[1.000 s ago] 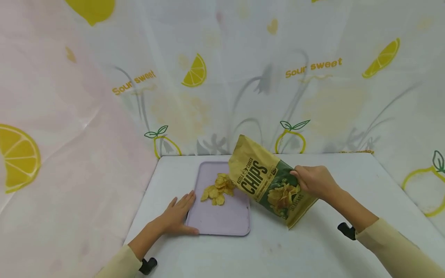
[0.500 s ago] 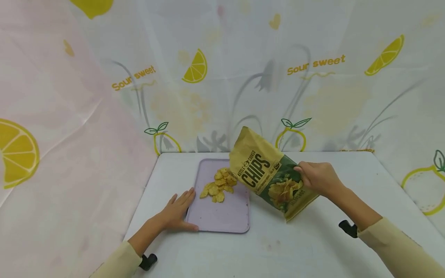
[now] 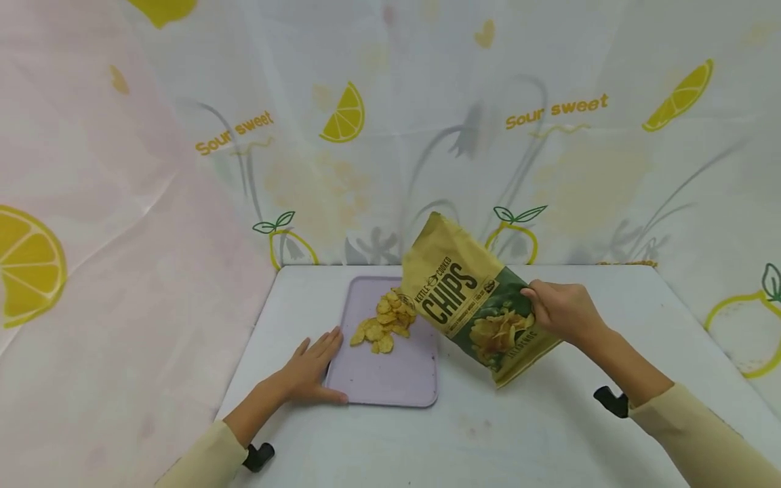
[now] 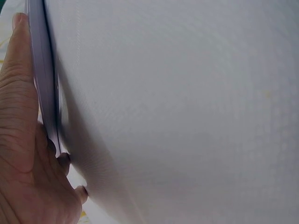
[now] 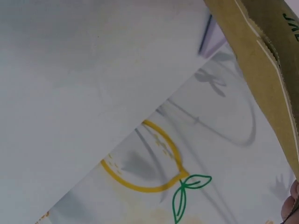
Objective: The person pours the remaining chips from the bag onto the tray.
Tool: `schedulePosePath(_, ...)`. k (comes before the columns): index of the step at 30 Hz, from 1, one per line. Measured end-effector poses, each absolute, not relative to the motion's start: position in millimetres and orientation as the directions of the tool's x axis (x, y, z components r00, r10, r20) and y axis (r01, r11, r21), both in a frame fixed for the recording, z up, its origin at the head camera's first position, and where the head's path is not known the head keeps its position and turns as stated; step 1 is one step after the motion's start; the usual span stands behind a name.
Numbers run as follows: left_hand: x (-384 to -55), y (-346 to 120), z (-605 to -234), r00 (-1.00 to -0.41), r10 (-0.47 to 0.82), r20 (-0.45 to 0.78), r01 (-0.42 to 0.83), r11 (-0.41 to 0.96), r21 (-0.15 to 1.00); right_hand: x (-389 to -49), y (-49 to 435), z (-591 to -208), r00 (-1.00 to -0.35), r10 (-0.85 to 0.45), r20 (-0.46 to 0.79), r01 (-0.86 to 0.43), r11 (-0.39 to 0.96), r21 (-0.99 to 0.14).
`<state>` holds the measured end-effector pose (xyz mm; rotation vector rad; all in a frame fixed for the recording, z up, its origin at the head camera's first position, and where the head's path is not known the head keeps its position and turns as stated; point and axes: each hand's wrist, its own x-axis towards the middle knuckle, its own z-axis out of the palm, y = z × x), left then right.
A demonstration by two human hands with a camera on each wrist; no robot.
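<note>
My right hand [image 3: 565,313] grips a yellow-and-green bag of chips [image 3: 466,298] by its right side. The bag is tilted, its left end over the purple tray [image 3: 384,386]. A small heap of potato chips [image 3: 381,329] lies on the tray, right by that end of the bag. My left hand [image 3: 309,373] rests spread, with straight fingers, along the tray's left edge. In the left wrist view, the thumb and palm of the left hand [image 4: 23,121] lie against the tray's side [image 4: 43,70]. The right wrist view shows the bag's edge [image 5: 261,70] and a bit of fingertip.
The white table [image 3: 488,434] reaches back to a curtain [image 3: 378,135] printed with lemons and "Sour sweet" lettering. Pinkish fabric [image 3: 122,305] hangs along the left side. A dark device [image 3: 259,457] sits at the left wrist, another dark device [image 3: 611,402] at the right.
More chips have come onto the heap beneath the bag's left end. The bag's upper corner has risen, tilting it a little more. The left hand has stayed at the tray's edge.
</note>
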<state>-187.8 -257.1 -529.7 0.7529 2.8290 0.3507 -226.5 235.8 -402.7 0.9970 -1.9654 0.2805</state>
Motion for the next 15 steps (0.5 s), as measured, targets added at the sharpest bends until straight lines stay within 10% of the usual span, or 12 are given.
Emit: schedulePosePath(15,-189.6,-255.5,-531.2,-0.86,0.493,-0.135,0.448,0.854,0.266,-223.4,236.3,-396.6,-0.29,-0.529,0.798,-0.739,0.654,0.165)
